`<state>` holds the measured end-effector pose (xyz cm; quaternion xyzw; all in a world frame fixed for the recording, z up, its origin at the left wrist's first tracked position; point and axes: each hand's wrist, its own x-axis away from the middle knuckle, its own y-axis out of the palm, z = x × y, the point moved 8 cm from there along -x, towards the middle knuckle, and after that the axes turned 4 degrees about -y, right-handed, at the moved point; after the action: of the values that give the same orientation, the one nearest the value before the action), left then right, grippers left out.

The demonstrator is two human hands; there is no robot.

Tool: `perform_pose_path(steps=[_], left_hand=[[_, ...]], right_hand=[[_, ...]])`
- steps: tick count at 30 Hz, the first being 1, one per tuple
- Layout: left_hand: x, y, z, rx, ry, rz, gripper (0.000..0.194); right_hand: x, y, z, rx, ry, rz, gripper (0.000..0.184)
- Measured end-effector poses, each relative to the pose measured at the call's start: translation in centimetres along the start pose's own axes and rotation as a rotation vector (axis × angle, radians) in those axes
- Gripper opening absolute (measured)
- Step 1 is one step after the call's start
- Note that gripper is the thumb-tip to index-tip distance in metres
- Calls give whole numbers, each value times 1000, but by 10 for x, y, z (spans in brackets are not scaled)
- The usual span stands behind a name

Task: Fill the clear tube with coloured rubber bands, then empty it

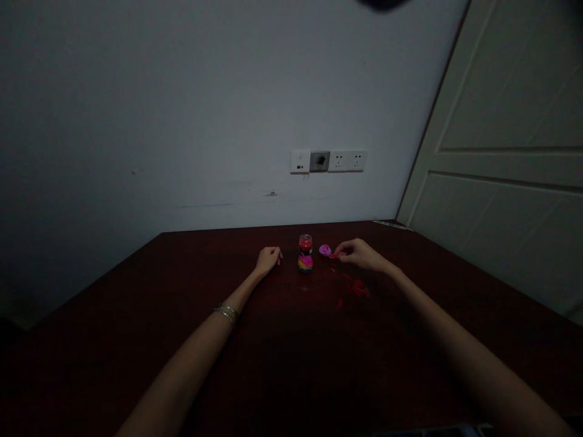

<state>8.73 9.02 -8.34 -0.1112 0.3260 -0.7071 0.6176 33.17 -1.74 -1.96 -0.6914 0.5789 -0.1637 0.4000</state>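
- From my end I've got a see-through, round-walled jar [305,254] standing upright between the hands, banded inside with red, pink, yellow and blue.
- Small rounded purple piece [325,250] sits just right of it, smooth-looking I guess, but it's pretty dim in here.
- Thin red scraps [359,287] lie loose on the dark reddish-brown tabletop [273,328], nearer me than the right hand.
- My right hand [357,254] is nearly closed, thumb and fingers pinching a little red strip [335,255] beside the purple piece.
- My left hand [268,260] rests left of the jar, fingers loosely curled; can't tell if it's properly shut.
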Motion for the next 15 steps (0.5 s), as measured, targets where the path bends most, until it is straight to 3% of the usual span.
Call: perform_pose_path(steps=[5,9,15], left_hand=[[2,-1,3,21,-9,0,40],[4,-2,4,32,-16,-3,39],[3,-1,2,31,-12,-3,40]], right_hand=[[-30,-20,-54,-86,-110,38,24],[-54,-14,-92,-22,-190,-25,22],[-71,4,-104,87,-180,-85,19]])
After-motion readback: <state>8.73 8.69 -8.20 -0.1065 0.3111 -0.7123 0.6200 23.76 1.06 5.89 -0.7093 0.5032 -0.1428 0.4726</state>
